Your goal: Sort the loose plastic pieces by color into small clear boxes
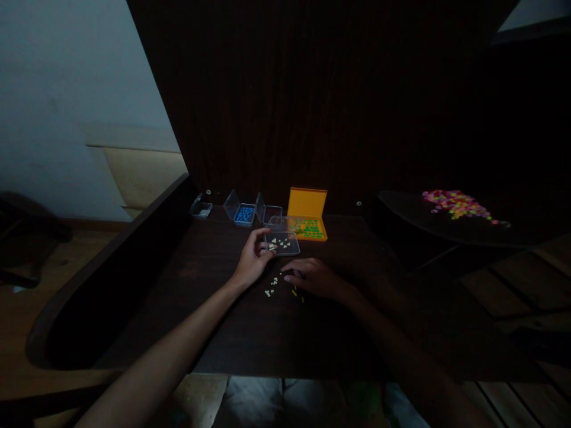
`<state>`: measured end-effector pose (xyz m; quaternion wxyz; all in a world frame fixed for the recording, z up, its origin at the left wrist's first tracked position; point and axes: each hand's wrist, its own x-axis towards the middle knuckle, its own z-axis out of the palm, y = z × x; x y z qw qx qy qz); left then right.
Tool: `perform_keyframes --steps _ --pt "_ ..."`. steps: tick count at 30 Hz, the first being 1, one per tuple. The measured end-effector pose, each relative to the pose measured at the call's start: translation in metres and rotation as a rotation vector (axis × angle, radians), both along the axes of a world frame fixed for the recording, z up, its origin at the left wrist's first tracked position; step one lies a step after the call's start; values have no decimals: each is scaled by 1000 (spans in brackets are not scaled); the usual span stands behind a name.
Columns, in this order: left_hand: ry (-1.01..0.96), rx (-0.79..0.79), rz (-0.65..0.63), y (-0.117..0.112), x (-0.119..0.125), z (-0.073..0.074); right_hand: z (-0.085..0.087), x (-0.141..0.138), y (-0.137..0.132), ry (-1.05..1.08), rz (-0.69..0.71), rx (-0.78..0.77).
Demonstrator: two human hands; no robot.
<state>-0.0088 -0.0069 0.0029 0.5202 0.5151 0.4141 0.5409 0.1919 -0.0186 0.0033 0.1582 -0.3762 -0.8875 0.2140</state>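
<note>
My left hand (253, 260) grips the left side of a clear plastic box (292, 252), thumb at the near edge and fingers around the far side. Several small cream pieces (282, 243) lie in that box. My right hand (312, 277) hovers low over the desk just in front of the box, fingers bent and slightly apart. A tiny pale piece lies by its fingertips; I make out nothing held. More loose cream pieces (269, 292) are scattered to its left. A few small yellow pieces (294, 292) lie beneath and in front of it.
Behind the box stand an open orange case (307, 202) with green pieces, a clear box of blue pieces (245, 214), another lidded clear box (272, 213) and a small container (203, 210). Colourful pieces (459, 205) are heaped on a dark surface at right. The light is dim.
</note>
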Motion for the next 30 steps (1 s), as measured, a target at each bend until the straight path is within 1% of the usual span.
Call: perform_keyframes --steps 9,18,26,30 --pt "11 -5 1 -1 -1 -2 0 4 1 32 -14 -9" --pt "20 6 -3 -2 0 2 -1 6 1 65 -14 12" --pt "18 0 -16 -5 1 2 5 7 -6 31 -53 19" --pt "13 -6 -9 -4 1 3 4 2 -8 17 -73 60"
